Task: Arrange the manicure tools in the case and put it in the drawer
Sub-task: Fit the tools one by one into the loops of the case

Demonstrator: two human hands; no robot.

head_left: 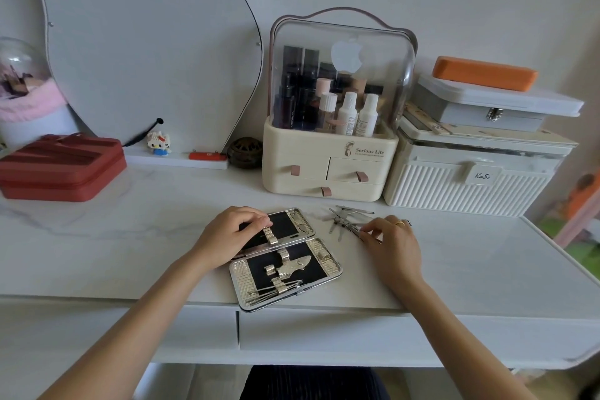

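The white desk [130, 237] carries everything, and its drawer fronts [324, 331] sit shut along the near edge at six o'clock, below the work.

The manicure case [285, 257] lies open and flat at the centre, hinged across its middle, its long axis running from about ten o'clock to four o'clock. The near half already holds a few slim tools under its straps; the far half looks mostly bare.

The left hand [227, 234] rests on the far half, fingers curled over its strap, apparently steadying it.

The right hand [389, 244] sits at three o'clock from the case, fingertips pinching the near end of one tool.

The loose tools [347, 219] lie in a tangled heap at two o'clock from the case, touching the right hand's fingertips and well apart from the left. The right hand is plainly nearer, so the pick likely falls to it, with a carry toward nine o'clock into the empty loops.
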